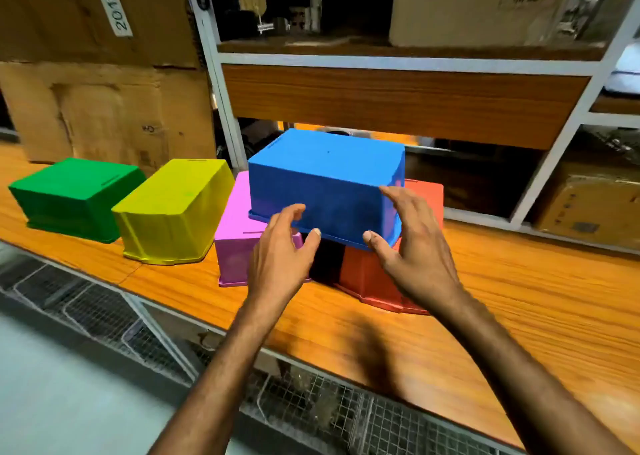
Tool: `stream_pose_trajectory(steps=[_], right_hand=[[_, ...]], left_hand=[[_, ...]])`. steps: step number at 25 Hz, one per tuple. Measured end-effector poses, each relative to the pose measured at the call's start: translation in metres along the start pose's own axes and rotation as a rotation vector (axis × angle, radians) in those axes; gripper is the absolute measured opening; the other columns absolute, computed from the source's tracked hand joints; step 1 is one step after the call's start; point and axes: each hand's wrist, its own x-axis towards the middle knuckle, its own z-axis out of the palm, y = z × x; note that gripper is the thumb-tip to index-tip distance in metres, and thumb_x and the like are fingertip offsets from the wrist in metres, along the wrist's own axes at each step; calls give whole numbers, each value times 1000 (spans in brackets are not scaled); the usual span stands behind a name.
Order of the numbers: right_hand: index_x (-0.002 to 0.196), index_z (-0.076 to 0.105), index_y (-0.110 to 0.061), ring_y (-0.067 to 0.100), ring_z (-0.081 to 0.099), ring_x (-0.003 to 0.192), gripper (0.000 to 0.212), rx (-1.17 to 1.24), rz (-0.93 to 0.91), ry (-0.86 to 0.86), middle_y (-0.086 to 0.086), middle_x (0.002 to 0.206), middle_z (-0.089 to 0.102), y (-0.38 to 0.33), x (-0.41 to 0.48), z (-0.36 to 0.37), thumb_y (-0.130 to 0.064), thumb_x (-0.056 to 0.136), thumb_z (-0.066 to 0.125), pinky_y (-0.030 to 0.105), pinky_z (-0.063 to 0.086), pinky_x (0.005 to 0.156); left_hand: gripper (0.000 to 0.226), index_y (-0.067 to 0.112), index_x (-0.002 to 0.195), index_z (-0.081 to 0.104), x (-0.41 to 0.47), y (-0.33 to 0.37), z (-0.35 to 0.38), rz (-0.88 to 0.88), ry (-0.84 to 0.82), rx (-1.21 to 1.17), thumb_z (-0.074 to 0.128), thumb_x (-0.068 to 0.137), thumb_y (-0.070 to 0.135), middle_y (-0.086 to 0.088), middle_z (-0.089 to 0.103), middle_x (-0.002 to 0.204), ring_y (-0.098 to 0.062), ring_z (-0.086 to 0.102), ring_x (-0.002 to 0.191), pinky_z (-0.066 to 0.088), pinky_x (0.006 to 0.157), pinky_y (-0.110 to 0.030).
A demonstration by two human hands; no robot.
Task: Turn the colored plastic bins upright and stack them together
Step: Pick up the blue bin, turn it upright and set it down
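- Two hands, left hand (282,253) and right hand (410,243), were spread open at the near rim of the blue bin (325,181).
- It sat upside down across the pink bin (235,233) and red bin (372,274).
- The yellow bin (173,212) and green bin (74,196) lay upside down leftward on the wooden table (502,316).

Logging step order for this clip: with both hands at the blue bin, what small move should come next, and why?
Probably close both hands, left hand and right hand, on the blue bin and lift it: it sits upside down across the pink bin and red bin, fingers open at its rim.
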Motion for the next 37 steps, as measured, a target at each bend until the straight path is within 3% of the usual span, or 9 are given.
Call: stream_pose_trajectory(steps=[3, 6, 11, 14, 18, 22, 28, 32, 37], right_hand=[[142, 54, -19, 15, 50, 133, 47, 79, 100, 129, 0, 142, 56, 12, 43, 8, -36, 98, 63, 28, 37, 112], [136, 59, -21, 19, 55, 126, 39, 33, 161, 171, 1, 135, 61, 30, 92, 6, -39, 102, 51, 41, 44, 109], [146, 53, -14, 22, 46, 141, 48, 46, 306, 55, 8, 152, 52, 73, 150, 8, -36, 104, 47, 41, 34, 120], [160, 30, -12, 21, 32, 152, 66, 293, 510, -133, 8, 166, 32, 94, 168, 24, -44, 104, 45, 39, 20, 127], [155, 40, -22, 14, 56, 133, 66, 518, 561, -165, -2, 151, 52, 117, 163, 45, -56, 99, 47, 46, 32, 123], [149, 50, -28, 8, 53, 136, 77, 595, 392, -186, -7, 148, 57, 101, 149, 28, -57, 80, 67, 43, 36, 121], [156, 41, -29, -2, 45, 141, 84, 625, 62, -151, -17, 154, 48, 55, 140, -18, -3, 85, 79, 32, 39, 119], [153, 45, -29, 0, 51, 137, 83, 697, -5, -125, -17, 149, 54, 29, 146, -34, -10, 82, 84, 36, 46, 115], [162, 20, -39, -7, 35, 146, 98, 703, -53, -293, -24, 164, 31, 12, 140, -39, -23, 87, 81, 31, 38, 119]], left_hand=[[54, 29, 143, 49, 25, 0, 11, -77, -46, -195, 69, 93, 34, 9, 55, 144, -11, 63, 118, 54, 92, -35], [62, 30, 147, 42, 33, 21, 30, -46, -47, -298, 70, 92, 34, 11, 39, 153, -12, 57, 128, 55, 96, -38], [90, 18, 158, 18, 31, 56, 62, -153, -62, -370, 73, 89, 33, 4, 9, 164, -14, 50, 126, 39, 95, -23], [104, 13, 162, 0, 33, 69, 81, -290, -109, -416, 70, 91, 41, 1, -12, 170, -23, 30, 151, 33, 110, -29], [108, 13, 163, -5, 40, 69, 93, -362, -160, -411, 64, 91, 56, 1, -17, 171, -24, 29, 153, 33, 111, -32], [112, 11, 163, 1, 49, 62, 84, -328, 65, -465, 72, 86, 51, -4, -1, 172, -15, 15, 156, 16, 118, -20], [93, 29, 150, 41, 83, 33, 21, -150, 265, -504, 78, 73, 66, 8, 54, 149, -12, 53, 137, 48, 110, -45], [78, 24, 145, 51, 102, 44, -20, -70, 347, -573, 77, 80, 58, 7, 64, 139, -10, 62, 126, 55, 103, -40], [50, 18, 131, 57, 108, 45, -38, -87, 307, -673, 75, 89, 40, 1, 72, 124, -15, 70, 114, 59, 89, -30]])
